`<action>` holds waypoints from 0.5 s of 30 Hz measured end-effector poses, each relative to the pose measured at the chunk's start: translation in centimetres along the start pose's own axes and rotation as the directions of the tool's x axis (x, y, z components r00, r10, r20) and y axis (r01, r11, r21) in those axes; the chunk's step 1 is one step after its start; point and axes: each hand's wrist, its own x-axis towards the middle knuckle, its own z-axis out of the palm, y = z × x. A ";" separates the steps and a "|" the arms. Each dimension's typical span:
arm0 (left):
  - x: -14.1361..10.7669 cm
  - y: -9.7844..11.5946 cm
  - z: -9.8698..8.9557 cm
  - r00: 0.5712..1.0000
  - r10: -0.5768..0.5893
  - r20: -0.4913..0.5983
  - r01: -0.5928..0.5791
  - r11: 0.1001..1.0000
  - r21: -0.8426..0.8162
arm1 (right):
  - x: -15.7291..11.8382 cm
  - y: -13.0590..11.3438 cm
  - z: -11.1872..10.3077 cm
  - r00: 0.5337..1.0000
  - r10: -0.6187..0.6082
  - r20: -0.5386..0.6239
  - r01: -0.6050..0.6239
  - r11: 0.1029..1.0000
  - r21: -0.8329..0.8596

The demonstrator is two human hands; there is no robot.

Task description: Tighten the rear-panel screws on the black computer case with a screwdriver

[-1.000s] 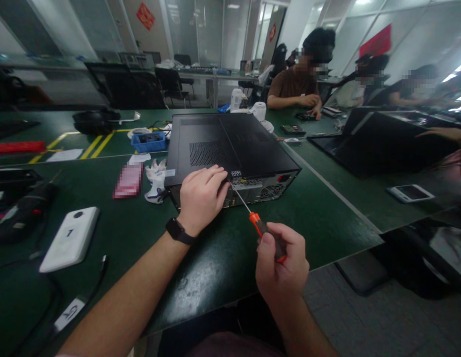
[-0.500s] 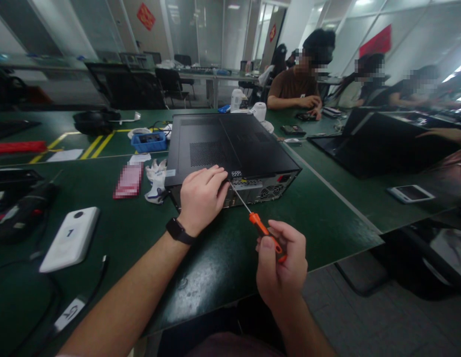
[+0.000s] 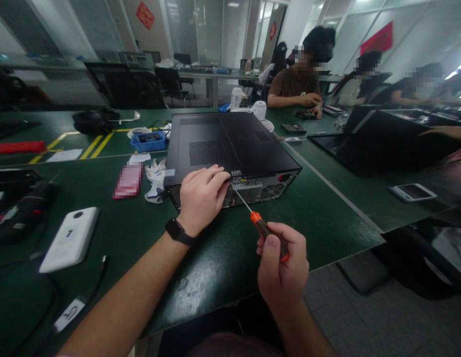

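A black desktop computer case lies flat on the green table, its rear panel facing me. My left hand rests over the near edge of the case, fingers together and bent. Its thumb and index finger close at the tip of the screwdriver; whatever is between them is hidden. In my right hand is a screwdriver with an orange and dark handle, gripped by thumb and fingers. The thin shaft slants up and left to the rear panel's top edge.
Left of the case lie a glove, a blue tray with dark parts, and a white power bank marked 1. A white phone and a black open casing are on the right. Co-workers sit beyond.
The screwdriver handle has turned about its axis, showing a different side. My right hand has shifted very slightly right, while my left hand stays almost in place on the case.
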 end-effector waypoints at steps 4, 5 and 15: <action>-0.1 -0.1 0.1 1.000 -0.007 0.009 0.007 1.000 -0.001 | 0.2 -0.4 -0.1 0.999 -0.020 0.029 0.019 1.000 0.022; -0.1 -0.1 0.1 1.000 -0.005 0.011 0.005 1.000 0.002 | 0.3 -0.5 -0.1 0.999 -0.033 0.022 0.033 0.999 0.004; 0.0 0.0 0.2 1.000 0.002 -0.014 -0.002 1.000 -0.003 | 0.6 -1.0 0.0 0.994 -0.105 -0.002 0.104 0.990 -0.090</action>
